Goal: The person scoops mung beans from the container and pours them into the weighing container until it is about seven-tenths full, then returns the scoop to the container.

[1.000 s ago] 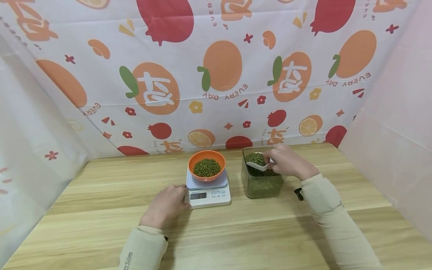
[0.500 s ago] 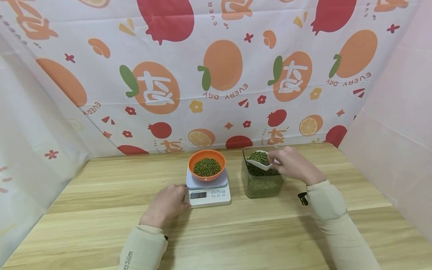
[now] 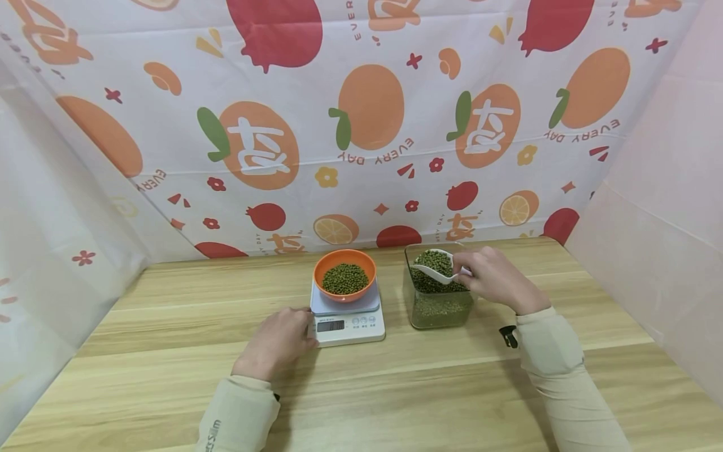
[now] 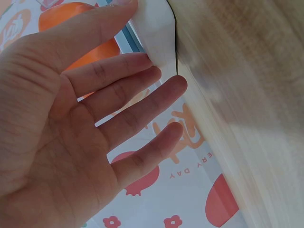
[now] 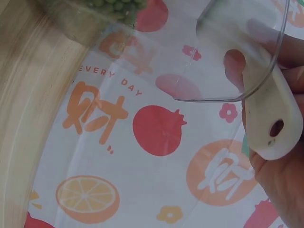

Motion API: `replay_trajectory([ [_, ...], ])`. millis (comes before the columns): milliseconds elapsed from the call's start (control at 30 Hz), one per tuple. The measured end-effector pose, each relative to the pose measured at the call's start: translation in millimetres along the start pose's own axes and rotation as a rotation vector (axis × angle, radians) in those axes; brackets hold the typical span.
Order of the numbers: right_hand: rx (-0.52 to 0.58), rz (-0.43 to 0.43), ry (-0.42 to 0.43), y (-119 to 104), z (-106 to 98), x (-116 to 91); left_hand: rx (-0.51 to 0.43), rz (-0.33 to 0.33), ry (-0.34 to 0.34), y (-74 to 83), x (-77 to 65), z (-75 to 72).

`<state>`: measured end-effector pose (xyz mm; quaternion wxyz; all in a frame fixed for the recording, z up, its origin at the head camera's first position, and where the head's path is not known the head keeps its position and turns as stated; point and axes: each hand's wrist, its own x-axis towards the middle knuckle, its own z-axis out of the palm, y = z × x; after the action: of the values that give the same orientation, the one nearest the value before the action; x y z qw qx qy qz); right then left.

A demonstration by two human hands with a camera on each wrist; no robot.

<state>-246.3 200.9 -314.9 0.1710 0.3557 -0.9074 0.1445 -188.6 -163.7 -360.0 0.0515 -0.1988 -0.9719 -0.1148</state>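
Observation:
An orange bowl (image 3: 319, 271) with green mung beans (image 3: 345, 279) inside sits on a white kitchen scale (image 3: 361, 333). My left hand (image 3: 277, 342) rests against the scale's left side. In the left wrist view the fingers (image 4: 137, 116) are spread and nearly straight, with the thumb touching the scale's edge. My right hand (image 3: 497, 278) grips the handle of a white plastic spoon (image 3: 433, 274) over a clear square container (image 3: 443, 314) of mung beans. Green beans appear heaped in the spoon at the container's mouth. The right wrist view shows the handle end (image 5: 273, 142) held beyond the container's rim.
The wooden table (image 3: 361, 395) stretches in front of and to both sides of the scale and container. A fruit-print cloth (image 3: 310, 144) hangs right behind them. Pale cloth also hangs at the left and right sides.
My right hand has shifted slightly right and lifted the spoon, whose bowl now shows above the beans, apparently filled. The left hand stays by the scale.

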Motion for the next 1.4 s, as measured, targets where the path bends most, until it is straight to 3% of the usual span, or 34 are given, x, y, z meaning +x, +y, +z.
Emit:
replay_trajectory([
  [600, 0.035, -0.09, 0.145, 10, 0, -8, -0.007, -0.008, -0.003, -0.9, 1.5, 1.2],
  [867, 0.022, -0.09, 0.191, 11, 1, -11, -0.01, -0.001, -0.009, -1.6, 2.2, 1.0],
  [1400, 0.031, -0.055, 0.15, 9, -2, -11, -0.009, -0.011, -0.011, -0.4, 0.0, 0.9],
])
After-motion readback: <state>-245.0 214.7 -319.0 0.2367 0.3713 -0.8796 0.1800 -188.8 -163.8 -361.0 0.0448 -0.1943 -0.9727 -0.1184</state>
